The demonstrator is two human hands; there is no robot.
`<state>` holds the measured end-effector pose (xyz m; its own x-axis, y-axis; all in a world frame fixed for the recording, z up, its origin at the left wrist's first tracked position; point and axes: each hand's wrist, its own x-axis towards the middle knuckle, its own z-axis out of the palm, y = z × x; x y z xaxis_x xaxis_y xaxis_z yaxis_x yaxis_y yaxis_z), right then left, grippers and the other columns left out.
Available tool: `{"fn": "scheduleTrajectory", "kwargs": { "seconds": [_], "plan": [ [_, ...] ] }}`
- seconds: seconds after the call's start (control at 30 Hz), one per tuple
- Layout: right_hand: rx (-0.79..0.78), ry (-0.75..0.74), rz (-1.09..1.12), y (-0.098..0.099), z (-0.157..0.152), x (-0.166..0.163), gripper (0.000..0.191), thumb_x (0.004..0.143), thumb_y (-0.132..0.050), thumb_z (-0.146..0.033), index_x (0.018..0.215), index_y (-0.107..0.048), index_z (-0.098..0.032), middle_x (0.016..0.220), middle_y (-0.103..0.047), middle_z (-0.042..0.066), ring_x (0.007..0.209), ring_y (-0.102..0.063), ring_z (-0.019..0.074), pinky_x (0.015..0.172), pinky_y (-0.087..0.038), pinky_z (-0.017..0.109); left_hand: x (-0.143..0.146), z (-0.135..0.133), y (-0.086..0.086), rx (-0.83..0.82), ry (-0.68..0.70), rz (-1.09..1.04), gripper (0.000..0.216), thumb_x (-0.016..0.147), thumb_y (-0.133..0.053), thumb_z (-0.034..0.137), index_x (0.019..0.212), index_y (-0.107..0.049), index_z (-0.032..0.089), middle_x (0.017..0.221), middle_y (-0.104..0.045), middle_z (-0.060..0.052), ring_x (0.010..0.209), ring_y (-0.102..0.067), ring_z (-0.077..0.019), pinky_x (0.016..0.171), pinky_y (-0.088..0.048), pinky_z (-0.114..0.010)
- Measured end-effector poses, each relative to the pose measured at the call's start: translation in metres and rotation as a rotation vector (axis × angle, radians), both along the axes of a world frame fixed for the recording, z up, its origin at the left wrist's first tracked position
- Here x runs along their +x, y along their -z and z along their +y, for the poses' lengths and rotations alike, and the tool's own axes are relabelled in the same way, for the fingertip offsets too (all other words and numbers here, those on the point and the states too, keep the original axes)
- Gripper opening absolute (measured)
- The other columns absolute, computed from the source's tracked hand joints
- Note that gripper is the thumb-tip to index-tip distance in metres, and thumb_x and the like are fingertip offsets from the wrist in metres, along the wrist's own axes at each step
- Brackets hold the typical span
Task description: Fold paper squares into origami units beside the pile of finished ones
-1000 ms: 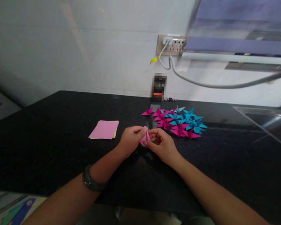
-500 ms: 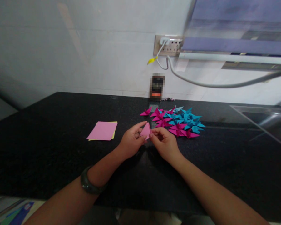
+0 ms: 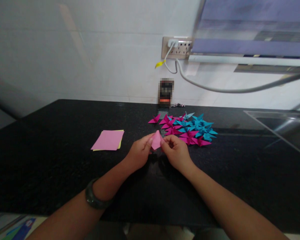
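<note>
A small folded pink paper (image 3: 156, 140) is pinched between both of my hands just above the black countertop (image 3: 52, 160). My left hand (image 3: 138, 152) grips its left side with thumb and fingers closed. My right hand (image 3: 176, 151) pinches its right edge. A dark bangle (image 3: 93, 200) sits on my left wrist. Just behind my right hand lies a pile of several finished folded paper pieces, magenta (image 3: 171, 125) and blue (image 3: 200, 126).
A small stack of flat pink and yellow paper squares (image 3: 107, 140) lies left of my hands. A blurred small box (image 3: 166, 92) stands at the wall. A socket strip (image 3: 176, 47) with a cable hangs above. A sink rim (image 3: 277, 116) is at right.
The pink paper has been turned and raised between my fingers, its flat triangular face now showing. Both hands shifted slightly; the view drifted a little.
</note>
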<state>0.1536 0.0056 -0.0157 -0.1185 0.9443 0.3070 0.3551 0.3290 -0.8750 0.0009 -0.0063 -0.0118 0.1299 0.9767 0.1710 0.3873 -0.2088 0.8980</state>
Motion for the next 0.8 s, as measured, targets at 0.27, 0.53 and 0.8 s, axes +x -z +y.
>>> {"fn": "scheduleTrajectory", "kwargs": {
  "seconds": [0.27, 0.53, 0.8],
  "plan": [
    [-0.026, -0.025, 0.050, 0.002, 0.000, 0.000, 0.013, 0.074, -0.053, -0.028, 0.069, -0.052, -0.017, 0.056, -0.050, -0.003, 0.048, -0.044, 0.0090, 0.047, -0.035, 0.021, 0.006, -0.002, -0.004, -0.182, 0.008, -0.308, 0.024, 0.069, -0.061, 0.031, 0.085, -0.057, 0.014, 0.067, -0.060, 0.000, 0.057, -0.056, -0.0112, 0.046, -0.042, -0.019],
    [-0.180, -0.180, 0.346, -0.003, 0.003, -0.001, 0.017, 0.071, -0.057, -0.033, 0.069, -0.050, -0.017, 0.057, -0.047, -0.004, 0.051, -0.047, 0.0090, 0.050, -0.041, 0.022, 0.007, -0.003, -0.011, -0.473, -0.028, -0.734, 0.016, 0.068, -0.065, 0.028, 0.069, -0.061, 0.012, 0.043, -0.054, 0.003, 0.034, -0.045, -0.0035, 0.032, -0.030, -0.012],
    [-0.147, -0.144, 0.342, 0.002, 0.011, 0.005, 0.017, 0.070, -0.059, -0.033, 0.071, -0.054, -0.017, 0.054, -0.048, -0.005, 0.045, -0.044, 0.0070, 0.045, -0.038, 0.020, 0.006, -0.004, -0.010, -0.410, 0.060, -0.782, 0.029, 0.062, -0.072, 0.022, 0.089, -0.067, 0.015, 0.090, -0.069, -0.007, 0.080, -0.064, -0.0134, 0.067, -0.048, -0.020]
  ]
}}
